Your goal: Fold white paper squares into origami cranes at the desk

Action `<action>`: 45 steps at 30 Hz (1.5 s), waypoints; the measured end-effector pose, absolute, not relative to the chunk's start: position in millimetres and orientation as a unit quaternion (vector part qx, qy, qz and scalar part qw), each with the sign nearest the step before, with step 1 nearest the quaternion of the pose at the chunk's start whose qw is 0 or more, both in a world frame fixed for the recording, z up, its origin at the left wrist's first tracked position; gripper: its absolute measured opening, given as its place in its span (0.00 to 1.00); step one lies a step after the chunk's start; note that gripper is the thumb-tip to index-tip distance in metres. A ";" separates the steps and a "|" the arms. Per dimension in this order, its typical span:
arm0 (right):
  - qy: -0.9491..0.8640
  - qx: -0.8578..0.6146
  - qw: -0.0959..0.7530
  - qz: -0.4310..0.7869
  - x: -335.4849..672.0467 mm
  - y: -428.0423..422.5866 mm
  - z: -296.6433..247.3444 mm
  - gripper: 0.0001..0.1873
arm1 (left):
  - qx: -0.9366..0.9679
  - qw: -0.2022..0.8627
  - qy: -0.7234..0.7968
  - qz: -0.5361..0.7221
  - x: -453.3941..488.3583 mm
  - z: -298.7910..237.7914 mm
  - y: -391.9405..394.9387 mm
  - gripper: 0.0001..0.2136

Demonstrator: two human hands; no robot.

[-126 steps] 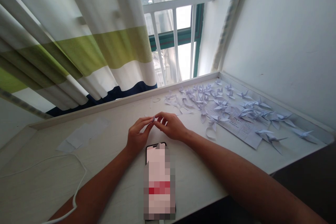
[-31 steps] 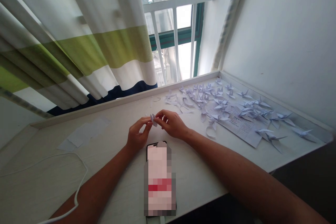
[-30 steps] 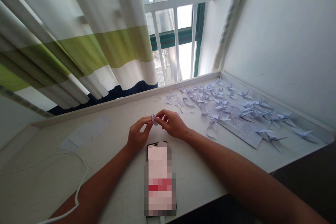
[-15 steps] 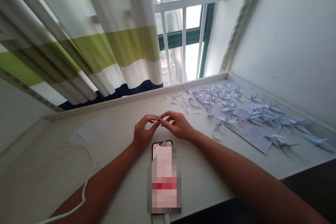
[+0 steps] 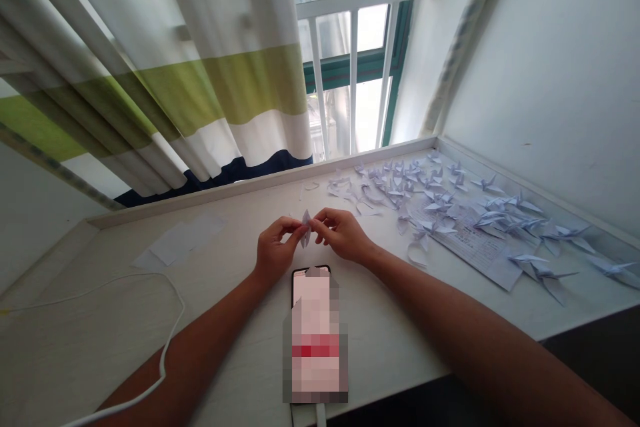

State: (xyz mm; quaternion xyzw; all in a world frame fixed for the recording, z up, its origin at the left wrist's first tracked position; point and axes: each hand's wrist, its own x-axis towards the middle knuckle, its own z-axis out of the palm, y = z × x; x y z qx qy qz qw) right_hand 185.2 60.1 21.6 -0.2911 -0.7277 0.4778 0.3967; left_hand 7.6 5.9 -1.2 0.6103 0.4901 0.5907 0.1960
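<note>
A small folded piece of pale lilac paper (image 5: pixel 306 225) is pinched between both my hands above the white table (image 5: pixel 85 340). My left hand (image 5: pixel 276 248) grips its left side with thumb and fingers closed. My right hand (image 5: pixel 341 233) pinches its right side. Both hands hover just behind a phone (image 5: pixel 316 333) that lies flat near the table's front edge.
Many finished lilac paper cranes (image 5: pixel 440 203) are scattered over the right half, some on a printed sheet (image 5: pixel 475 247). Blank paper squares (image 5: pixel 177 243) lie at the left. A white cable (image 5: pixel 165 347) loops across the front left. A striped curtain (image 5: pixel 165 80) and barred window (image 5: pixel 355 73) stand behind.
The camera view has shifted a little left, so everything sits further right. My fingers have reworked the small paper; it now stands taller between my fingertips.
</note>
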 end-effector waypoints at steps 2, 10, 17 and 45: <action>-0.720 -0.287 0.397 0.491 185.0 59.6 22.0 0.16 | 0.570 0.228 0.493 0.616 10.9 -2.1 6.3 0.10; -0.696 -0.282 0.387 0.535 184.4 57.9 24.4 0.13 | 0.524 0.288 0.492 0.632 13.5 3.2 7.5 0.11; -0.688 -0.300 0.395 0.530 185.3 61.2 23.4 0.20 | 0.530 0.330 0.473 0.622 12.7 1.3 7.0 0.14; -0.647 -0.279 0.425 0.568 183.5 67.3 17.5 0.19 | 0.505 0.319 0.471 0.649 17.7 0.2 11.3 0.11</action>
